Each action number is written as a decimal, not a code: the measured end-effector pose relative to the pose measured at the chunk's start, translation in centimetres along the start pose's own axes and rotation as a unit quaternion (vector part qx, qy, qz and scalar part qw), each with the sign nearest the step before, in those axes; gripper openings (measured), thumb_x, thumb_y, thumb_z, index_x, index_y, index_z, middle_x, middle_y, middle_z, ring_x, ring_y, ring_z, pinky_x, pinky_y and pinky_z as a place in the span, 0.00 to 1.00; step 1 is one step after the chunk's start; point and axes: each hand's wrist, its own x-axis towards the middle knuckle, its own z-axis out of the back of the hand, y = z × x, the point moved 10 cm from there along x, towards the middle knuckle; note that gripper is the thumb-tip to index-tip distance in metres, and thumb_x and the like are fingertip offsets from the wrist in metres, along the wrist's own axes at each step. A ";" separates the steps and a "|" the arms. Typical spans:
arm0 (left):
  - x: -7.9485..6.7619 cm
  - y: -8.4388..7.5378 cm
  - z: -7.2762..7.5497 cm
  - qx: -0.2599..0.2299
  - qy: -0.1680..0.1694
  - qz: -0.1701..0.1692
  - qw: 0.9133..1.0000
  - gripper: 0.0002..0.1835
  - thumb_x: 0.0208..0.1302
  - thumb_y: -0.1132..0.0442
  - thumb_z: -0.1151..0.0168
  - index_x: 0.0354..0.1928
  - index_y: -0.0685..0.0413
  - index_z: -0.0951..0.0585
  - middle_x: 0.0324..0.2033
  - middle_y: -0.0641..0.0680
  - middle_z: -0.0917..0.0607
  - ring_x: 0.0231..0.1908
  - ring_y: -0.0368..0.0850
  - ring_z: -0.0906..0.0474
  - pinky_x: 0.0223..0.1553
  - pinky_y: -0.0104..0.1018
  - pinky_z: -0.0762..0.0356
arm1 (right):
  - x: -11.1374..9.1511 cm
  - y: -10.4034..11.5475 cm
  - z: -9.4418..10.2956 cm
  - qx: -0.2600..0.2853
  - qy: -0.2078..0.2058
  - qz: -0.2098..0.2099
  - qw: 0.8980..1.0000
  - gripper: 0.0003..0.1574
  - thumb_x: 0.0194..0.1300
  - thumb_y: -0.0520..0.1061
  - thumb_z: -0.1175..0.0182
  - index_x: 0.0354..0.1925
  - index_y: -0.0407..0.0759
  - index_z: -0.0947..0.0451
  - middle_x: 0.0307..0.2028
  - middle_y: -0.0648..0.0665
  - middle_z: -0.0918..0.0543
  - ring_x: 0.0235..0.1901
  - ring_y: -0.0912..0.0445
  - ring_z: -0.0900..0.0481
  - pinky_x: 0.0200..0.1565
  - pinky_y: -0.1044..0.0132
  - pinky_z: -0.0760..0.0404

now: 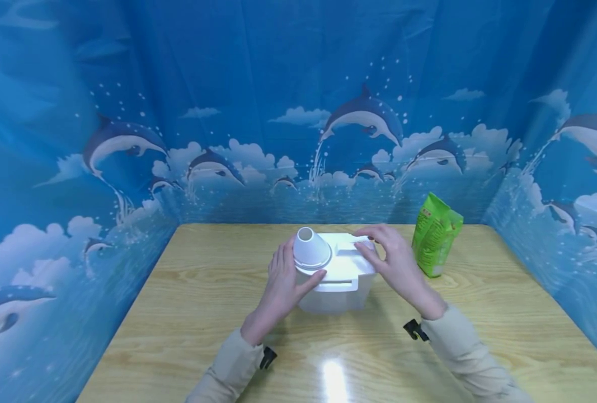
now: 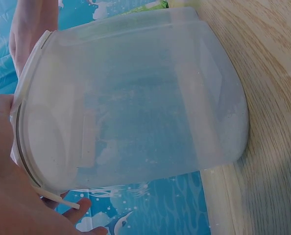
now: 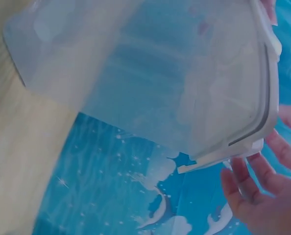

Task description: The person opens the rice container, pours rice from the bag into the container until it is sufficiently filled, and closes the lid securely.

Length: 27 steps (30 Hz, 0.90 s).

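Note:
A translucent plastic container (image 1: 332, 302) stands on the table, with a white lid (image 1: 342, 262) on top. A white cone-shaped cap (image 1: 311, 246) with a round hole rises from the lid's left half. My left hand (image 1: 285, 282) grips the lid's left end, thumb along the front edge and fingers beside the cone. My right hand (image 1: 386, 252) holds the lid's right rear corner, thumb on top and fingers at the far edge. In the right wrist view a latch flap (image 3: 219, 156) sticks outward by the fingers. Another flap (image 2: 57, 198) juts out in the left wrist view.
A bright green bag (image 1: 434, 235) stands upright on the wooden table (image 1: 207, 313), just beyond my right hand. A blue curtain (image 1: 258, 112) with printed dolphins and clouds encloses the back and both sides.

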 end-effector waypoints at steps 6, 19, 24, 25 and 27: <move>0.0 -0.1 0.1 -0.001 -0.001 -0.004 1.000 0.51 0.61 0.42 0.30 0.76 0.59 0.44 0.63 0.63 0.29 0.63 0.59 0.32 0.66 0.61 0.33 | 0.6 1.6 -1.3 -0.042 0.017 0.071 0.996 0.12 0.63 0.46 0.28 0.45 0.47 0.15 0.44 0.48 0.15 0.50 0.48 0.22 0.54 0.47 0.21; 0.0 -0.1 0.1 -0.003 -0.013 -0.018 1.000 0.51 0.60 0.42 0.29 0.75 0.60 0.43 0.62 0.64 0.28 0.61 0.59 0.30 0.65 0.62 0.31 | 0.9 2.1 -1.6 -0.076 -0.020 0.116 0.990 0.15 0.55 0.48 0.23 0.39 0.44 0.15 0.37 0.48 0.17 0.38 0.53 0.22 0.39 0.58 0.17; 0.0 0.0 0.1 -0.005 -0.014 -0.017 1.000 0.51 0.60 0.41 0.29 0.75 0.60 0.43 0.62 0.63 0.28 0.60 0.58 0.30 0.64 0.60 0.30 | 0.9 2.4 -1.9 -0.100 -0.015 0.127 0.987 0.15 0.57 0.48 0.25 0.40 0.44 0.17 0.38 0.47 0.17 0.39 0.52 0.22 0.38 0.58 0.16; 0.0 -0.1 0.1 -0.005 -0.014 -0.019 1.000 0.51 0.60 0.42 0.29 0.75 0.59 0.43 0.62 0.63 0.28 0.60 0.58 0.30 0.64 0.60 0.30 | 0.9 2.4 -2.0 -0.103 -0.014 0.130 0.986 0.15 0.58 0.48 0.25 0.40 0.43 0.17 0.38 0.46 0.17 0.39 0.52 0.22 0.38 0.58 0.16; 0.0 -0.1 0.2 -0.007 -0.016 -0.020 1.000 0.51 0.60 0.42 0.30 0.75 0.59 0.43 0.62 0.63 0.28 0.61 0.58 0.30 0.64 0.60 0.30 | 0.8 2.4 -2.1 -0.110 -0.012 0.135 0.985 0.15 0.58 0.49 0.26 0.40 0.43 0.17 0.38 0.46 0.17 0.39 0.51 0.22 0.38 0.59 0.16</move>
